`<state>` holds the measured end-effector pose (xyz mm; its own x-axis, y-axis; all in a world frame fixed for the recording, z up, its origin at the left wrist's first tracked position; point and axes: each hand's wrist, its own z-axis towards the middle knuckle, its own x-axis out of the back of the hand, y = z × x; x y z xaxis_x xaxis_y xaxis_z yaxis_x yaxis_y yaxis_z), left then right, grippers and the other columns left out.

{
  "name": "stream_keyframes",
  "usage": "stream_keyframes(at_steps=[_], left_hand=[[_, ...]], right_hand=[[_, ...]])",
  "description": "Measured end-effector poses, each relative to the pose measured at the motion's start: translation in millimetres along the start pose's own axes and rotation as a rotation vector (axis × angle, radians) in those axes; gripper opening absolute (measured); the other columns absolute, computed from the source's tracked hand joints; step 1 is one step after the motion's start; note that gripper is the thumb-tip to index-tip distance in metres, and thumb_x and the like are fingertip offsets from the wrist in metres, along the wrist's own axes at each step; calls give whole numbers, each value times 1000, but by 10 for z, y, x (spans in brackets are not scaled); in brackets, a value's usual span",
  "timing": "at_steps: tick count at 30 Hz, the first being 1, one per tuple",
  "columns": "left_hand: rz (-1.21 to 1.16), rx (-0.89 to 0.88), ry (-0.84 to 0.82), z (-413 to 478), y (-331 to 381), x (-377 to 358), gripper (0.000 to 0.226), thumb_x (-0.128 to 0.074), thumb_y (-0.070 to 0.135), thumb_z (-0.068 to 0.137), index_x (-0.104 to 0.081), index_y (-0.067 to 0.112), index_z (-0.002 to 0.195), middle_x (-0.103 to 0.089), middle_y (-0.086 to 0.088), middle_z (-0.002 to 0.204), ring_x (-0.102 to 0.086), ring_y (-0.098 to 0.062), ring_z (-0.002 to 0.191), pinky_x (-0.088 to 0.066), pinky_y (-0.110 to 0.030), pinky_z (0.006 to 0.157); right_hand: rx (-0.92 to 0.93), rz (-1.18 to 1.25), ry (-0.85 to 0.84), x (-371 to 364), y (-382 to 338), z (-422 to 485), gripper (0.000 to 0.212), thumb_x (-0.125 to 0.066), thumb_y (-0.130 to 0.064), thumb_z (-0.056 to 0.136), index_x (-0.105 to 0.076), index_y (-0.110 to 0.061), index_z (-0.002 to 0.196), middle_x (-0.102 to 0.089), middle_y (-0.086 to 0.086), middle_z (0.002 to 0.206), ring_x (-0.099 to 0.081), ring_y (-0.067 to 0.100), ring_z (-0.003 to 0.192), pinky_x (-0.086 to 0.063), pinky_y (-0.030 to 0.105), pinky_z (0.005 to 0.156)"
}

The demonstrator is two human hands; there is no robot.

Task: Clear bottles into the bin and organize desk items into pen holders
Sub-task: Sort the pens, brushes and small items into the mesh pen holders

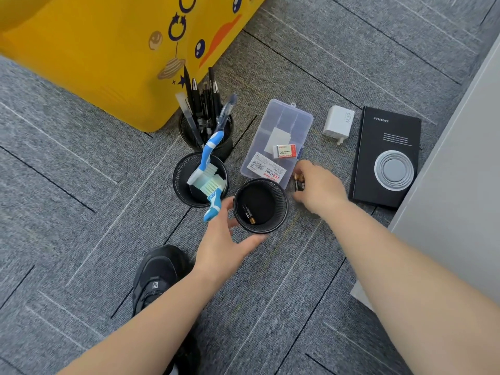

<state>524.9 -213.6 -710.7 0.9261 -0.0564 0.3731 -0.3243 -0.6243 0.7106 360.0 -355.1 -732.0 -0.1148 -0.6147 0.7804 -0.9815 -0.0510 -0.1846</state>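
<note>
Just right of the pen holder (280, 209): batteries (299, 181) pinched in right hand (320, 188), long axis alongside its wall | left hand (224, 239) cups holder's near-left side, fingers curled round | one battery (249, 213) lies inside | likely next: short carry leftward over rim

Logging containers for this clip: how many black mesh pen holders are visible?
3. The rear holder, full of pens, beside the yellow bin; the middle holder with blue-and-white brushes; the nearest holder, gripped by the left hand, containing a battery.
</note>
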Motion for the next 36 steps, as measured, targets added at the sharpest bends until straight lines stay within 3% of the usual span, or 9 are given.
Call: stream_keyframes(at_steps=[3,6,10,13,17,23,27,32,36], left_hand=[[0,-4,-22,36,25,-9,89,-80,41,70,-28,27,140,-42,20,125,-51,-2,113,-45,-38,102],[14,-2,-32,70,70,-2,89,-80,40,70,-27,26,140,-41,29,109,-51,-3,110,-45,-36,101],[12,9,-38,72,89,-12,89,-80,35,72,-26,26,142,-32,39,103,-48,-3,110,-43,-39,102],[-24,15,-29,67,45,-33,89,-81,34,71,-27,28,142,-35,37,106,-50,-4,112,-43,-44,102],[-52,13,-21,36,-42,-78,89,-80,37,72,-26,26,142,-35,25,122,-51,0,109,-45,-42,100],[-180,43,-70,15,-44,-77,92,-81,35,71,-24,28,143,-30,21,128,-53,5,101,-48,-21,84],[-303,59,-94,30,48,-86,82,-80,25,73,-28,35,135,-34,27,118,-54,5,98,-48,-17,80],[-349,63,-110,42,73,-102,86,-82,28,72,-28,33,139,-35,17,130,-57,-4,108,-50,-27,88],[-405,55,-89,62,29,-138,78,-85,24,69,-33,41,124,-44,17,132,-59,-8,110,-53,-37,92]], right_hand=[[-40,177,-11,31,32,-15,30,-61,-15,84,-47,-24,109,-58,8,103,-58,32,87,-48,38,72],[-47,414,70,146,25,-142,18,-48,-9,90,-55,-20,102,-62,6,98,-58,23,83,-42,30,63],[-2,578,80,374,-3,-390,18,-46,-7,90,-60,-17,92,-64,-2,87,-59,-3,63,-39,25,56],[8,445,42,317,11,-416,16,-55,-8,87,-58,-22,95,-62,-4,94,-56,14,85,-38,26,70],[27,182,25,120,-33,-215,20,-69,-21,82,-58,-20,99,-56,3,107,-58,25,95,-49,38,83],[23,-65,-70,212,-226,48,16,-64,-20,88,-65,-9,98,-62,10,103,-59,30,89,-48,35,75],[0,217,-44,283,-103,-40,22,-66,-22,85,-66,-3,95,-67,14,95,-61,31,90,-48,37,75],[36,702,-48,559,-130,-403,12,-69,-19,82,-65,-13,93,-69,4,84,-58,10,67,-49,20,68],[183,753,-312,572,-217,-578,27,-72,-5,79,-68,-16,104,-71,0,104,-67,6,94,-52,17,85]])
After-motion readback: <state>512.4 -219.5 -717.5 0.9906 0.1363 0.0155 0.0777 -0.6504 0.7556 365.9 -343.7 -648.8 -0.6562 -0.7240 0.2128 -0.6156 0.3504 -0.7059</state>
